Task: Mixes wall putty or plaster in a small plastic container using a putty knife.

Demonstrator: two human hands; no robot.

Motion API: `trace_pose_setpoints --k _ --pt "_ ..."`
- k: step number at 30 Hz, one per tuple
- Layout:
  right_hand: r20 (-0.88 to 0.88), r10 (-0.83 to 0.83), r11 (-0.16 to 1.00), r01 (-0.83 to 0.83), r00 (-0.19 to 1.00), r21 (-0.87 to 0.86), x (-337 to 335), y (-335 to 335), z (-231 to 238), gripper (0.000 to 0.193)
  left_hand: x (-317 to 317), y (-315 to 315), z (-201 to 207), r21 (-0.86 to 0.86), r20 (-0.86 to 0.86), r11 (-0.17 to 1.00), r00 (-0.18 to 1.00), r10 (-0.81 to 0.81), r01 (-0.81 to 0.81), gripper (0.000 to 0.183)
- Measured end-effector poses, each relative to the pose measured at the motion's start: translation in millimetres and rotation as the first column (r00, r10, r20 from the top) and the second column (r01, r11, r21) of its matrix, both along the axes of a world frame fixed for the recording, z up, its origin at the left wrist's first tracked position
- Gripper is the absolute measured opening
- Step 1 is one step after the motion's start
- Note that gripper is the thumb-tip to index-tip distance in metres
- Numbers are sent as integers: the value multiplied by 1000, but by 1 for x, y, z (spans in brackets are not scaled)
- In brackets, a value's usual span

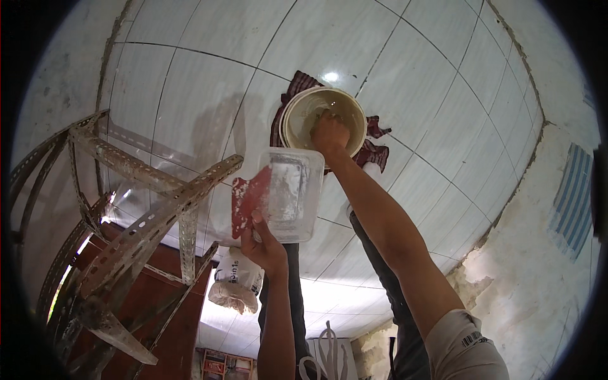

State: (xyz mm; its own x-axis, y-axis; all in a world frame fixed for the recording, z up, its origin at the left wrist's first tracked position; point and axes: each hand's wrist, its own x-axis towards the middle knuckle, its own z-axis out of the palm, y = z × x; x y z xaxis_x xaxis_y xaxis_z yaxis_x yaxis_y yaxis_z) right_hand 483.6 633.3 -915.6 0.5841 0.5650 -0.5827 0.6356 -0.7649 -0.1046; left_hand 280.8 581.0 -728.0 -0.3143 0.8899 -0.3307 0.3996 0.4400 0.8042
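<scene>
My left hand (265, 249) is closed around a red putty scraper (248, 201) and the near edge of a clear plastic container (310, 196). The scraper lies across the container's left side, spotted with white residue. White smears coat the container's bottom. Ahead of it, a round cream bucket (288, 126) rests on a dark red striped cloth (375, 154) on the floor. My right hand (330, 132) reaches down inside the bucket, with wet-looking contents around it. Its fingers are curled downward, and whatever they hold is hidden.
A spattered metal frame of perforated angle bars (183, 196) stands at the left, one end close to the container. Behind my left forearm sits a white bag (237, 278). Glossy tiles cover the floor (430, 82). A stained wall (519, 253) runs along the right.
</scene>
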Motion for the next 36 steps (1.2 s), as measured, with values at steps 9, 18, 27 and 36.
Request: trace_pose_setpoints --k 9,18,27,36 --pt "-140 -116 993 118 983 7 9 -4 3 42 3 15 -14 -34 15 999 1000 -27 27 41" --pt "-421 -66 926 212 905 312 26 -27 30 45 -7 33 -33 -112 133 993 991 -19 34 39" --pt "-779 -196 731 618 596 290 36 -39 63 37 3 47 -42 -46 249 999 968 -7 19 35" --pt "-863 -263 570 791 431 221 46 -49 127 36 5 54 -49 -62 327 998 945 20 0 34"
